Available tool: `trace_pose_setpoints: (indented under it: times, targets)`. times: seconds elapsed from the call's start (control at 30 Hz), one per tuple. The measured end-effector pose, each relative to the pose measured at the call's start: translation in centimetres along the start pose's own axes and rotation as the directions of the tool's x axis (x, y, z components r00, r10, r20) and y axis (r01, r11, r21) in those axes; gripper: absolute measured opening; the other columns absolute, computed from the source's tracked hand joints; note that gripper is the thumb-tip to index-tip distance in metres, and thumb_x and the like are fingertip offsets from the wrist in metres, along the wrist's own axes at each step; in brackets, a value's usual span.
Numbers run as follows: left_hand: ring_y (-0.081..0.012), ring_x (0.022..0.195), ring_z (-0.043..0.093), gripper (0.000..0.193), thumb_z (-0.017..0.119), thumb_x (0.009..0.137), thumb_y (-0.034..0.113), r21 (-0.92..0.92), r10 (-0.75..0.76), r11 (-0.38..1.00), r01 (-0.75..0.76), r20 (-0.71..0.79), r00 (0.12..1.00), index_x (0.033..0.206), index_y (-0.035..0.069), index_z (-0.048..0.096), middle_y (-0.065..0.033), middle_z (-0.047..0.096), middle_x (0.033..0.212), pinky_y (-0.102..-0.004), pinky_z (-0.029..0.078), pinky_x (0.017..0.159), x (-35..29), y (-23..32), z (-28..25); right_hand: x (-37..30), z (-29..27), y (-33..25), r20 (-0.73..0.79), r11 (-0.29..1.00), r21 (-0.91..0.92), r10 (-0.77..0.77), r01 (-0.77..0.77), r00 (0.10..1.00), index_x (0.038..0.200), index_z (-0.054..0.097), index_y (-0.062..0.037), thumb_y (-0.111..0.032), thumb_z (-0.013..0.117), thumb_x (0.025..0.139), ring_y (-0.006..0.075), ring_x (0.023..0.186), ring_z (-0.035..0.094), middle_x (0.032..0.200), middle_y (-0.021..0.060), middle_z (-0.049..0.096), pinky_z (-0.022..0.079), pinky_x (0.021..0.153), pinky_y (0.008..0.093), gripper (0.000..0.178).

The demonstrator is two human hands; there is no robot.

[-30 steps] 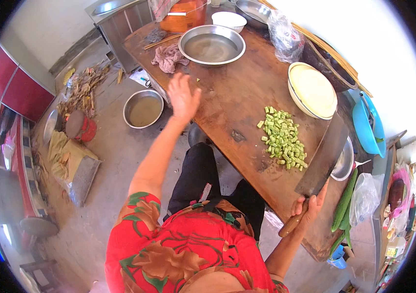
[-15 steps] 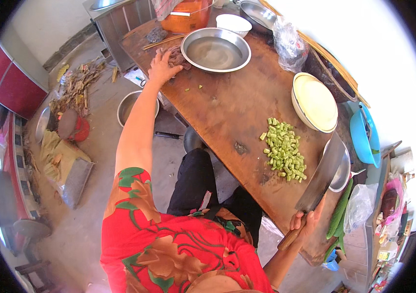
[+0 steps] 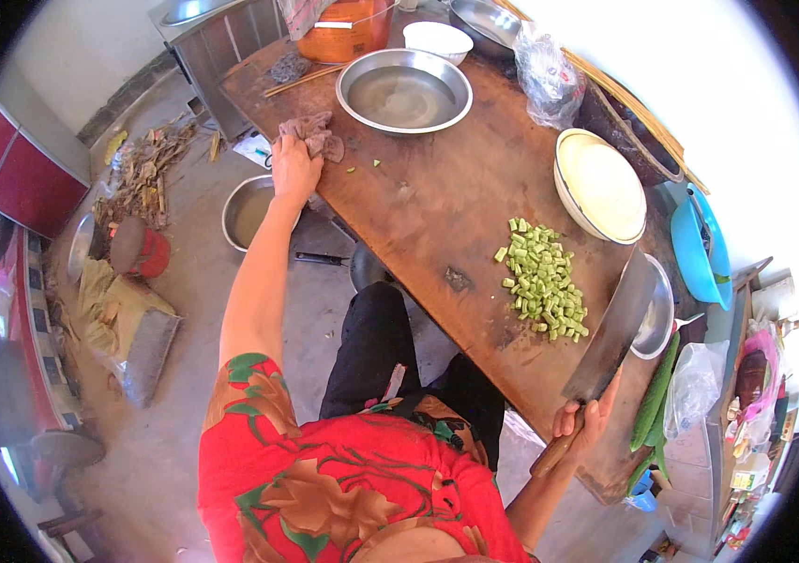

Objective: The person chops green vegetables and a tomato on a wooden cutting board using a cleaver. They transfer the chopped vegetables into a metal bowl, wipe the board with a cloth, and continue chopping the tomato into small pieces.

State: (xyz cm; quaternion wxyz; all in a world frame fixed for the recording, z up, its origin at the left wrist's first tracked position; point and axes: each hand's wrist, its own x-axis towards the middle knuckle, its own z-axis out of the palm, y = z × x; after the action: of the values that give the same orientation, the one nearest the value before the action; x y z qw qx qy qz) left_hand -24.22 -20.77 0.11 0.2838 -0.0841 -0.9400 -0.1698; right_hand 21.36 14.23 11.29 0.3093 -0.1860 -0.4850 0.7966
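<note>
Brown cloth (image 3: pixel 323 139), tabletop's (image 3: pixel 399 202) left edge: my left hand (image 3: pixel 295 174) grips it. Right hand (image 3: pixel 591 428) grasps cleaver (image 3: pixel 613 328) by handle (image 3: pixel 551 456), blade pointing away, presumably for safety.

no writing can be read; print on the orange bucket (image 3: pixel 348 42) is too small

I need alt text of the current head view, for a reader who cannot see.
A person at a wooden table holds a broad cleaver in the right-hand grip, while the left-hand grip touches a crumpled cloth at the table's edge. Chopped green pieces and a wide metal basin are on the table too.
</note>
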Motion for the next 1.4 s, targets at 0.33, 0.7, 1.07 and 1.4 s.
trace_pose_setpoints:
  times: [0.33,0.7,1.07,1.4]
  targets:
    - [-0.0390,0.092,0.054,0.029,0.074,0.066,0.015,-0.331,0.417,0.855,-0.399,-0.017,0.909,0.084,-0.001,0.059,-0.0186,0.054,0.095,-0.0468,0.046,0.082,-8.5,5.8,-4.9,0.6,-1.5,0.9,0.052,1.000,0.019,0.009,-0.010,0.999,0.157,0.011,-0.0123,-0.011,0.061,0.085,0.0110,0.039,0.047,0.073,0.0124,0.063,0.041,0.032,0.0239,0.087]
    - [-0.0346,0.113,0.050,0.049,0.069,0.072,0.009,-0.345,0.530,0.811,-0.472,0.093,0.843,0.120,0.013,0.059,-0.0107,0.054,0.125,-0.0486,0.038,0.096,-6.2,14.2,-1.0,-1.2,-1.7,-0.8,0.039,0.999,0.030,0.025,-0.027,0.999,0.157,0.007,-0.0170,-0.009,0.059,0.090,0.0123,0.040,0.050,0.072,0.0143,0.064,0.042,0.033,0.0254,0.085]
    - [-0.0359,0.119,0.049,0.043,0.064,0.072,0.004,-0.492,0.481,0.792,-0.362,0.137,0.866,0.115,0.010,0.061,-0.0107,0.057,0.129,-0.0490,0.038,0.102,-3.4,15.3,4.0,-1.4,-1.9,-0.3,0.070,0.997,0.068,0.029,-0.033,0.997,0.157,0.007,-0.0146,-0.008,0.056,0.091,0.0110,0.041,0.051,0.076,0.0164,0.066,0.044,0.034,0.0252,0.083]
    - [-0.0329,0.110,0.050,0.038,0.070,0.066,0.014,-0.563,0.569,0.720,-0.405,0.145,0.809,0.102,0.006,0.062,-0.0078,0.059,0.116,-0.0444,0.036,0.096,-14.6,19.8,-6.6,-1.9,-1.4,-0.5,-0.021,0.995,0.063,0.076,-0.074,0.997,0.157,0.009,-0.0150,-0.009,0.059,0.084,0.0145,0.040,0.051,0.070,0.0152,0.063,0.044,0.035,0.0261,0.089]
